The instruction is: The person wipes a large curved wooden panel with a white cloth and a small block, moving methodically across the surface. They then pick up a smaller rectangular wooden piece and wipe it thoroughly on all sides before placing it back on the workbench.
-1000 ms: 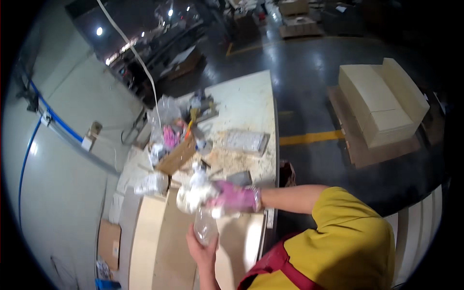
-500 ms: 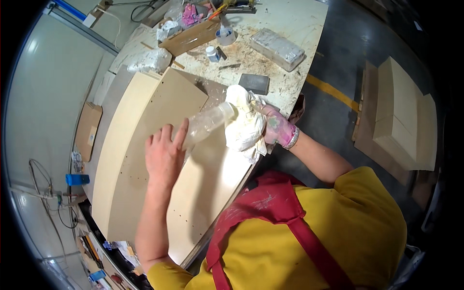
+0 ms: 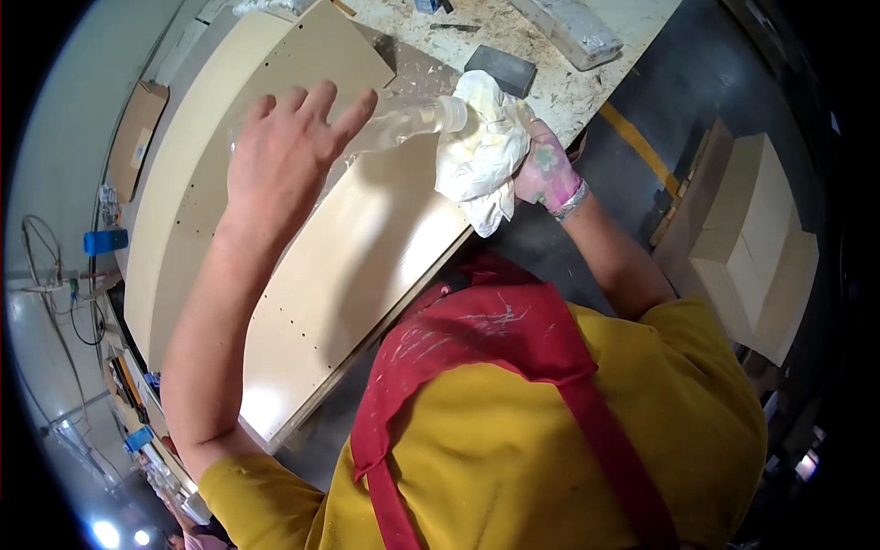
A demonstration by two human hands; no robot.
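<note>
A clear plastic bottle [image 3: 399, 126] lies nearly level in my bare left hand [image 3: 286, 165]. Its fingers are bent around the body and hide the far end. The white-capped end rests against a crumpled white cloth [image 3: 478, 156], which has faint yellowish stains. My right hand [image 3: 550, 170], in a pink patterned glove, grips that cloth from the right, its fingers partly covered by the folds. Beneath both hands is a pale, smooth board [image 3: 312, 293] with small holes along it. A second, curved pale panel [image 3: 197, 183] stands along its left side.
Beyond the cloth, a dark grey block [image 3: 500, 71] and a plastic-wrapped slab [image 3: 573, 29] lie on the stained worktable [image 3: 632, 18]. Stacked pale boards [image 3: 756, 252] stand at the right. A blue clamp-like piece [image 3: 105, 241] and cables are at the left. Part of another person [image 3: 202, 539] shows at lower left.
The view has shifted, so the bench sits higher in the picture. My left hand has swung the bottle from a slant to nearly level; both hands keep their hold.
</note>
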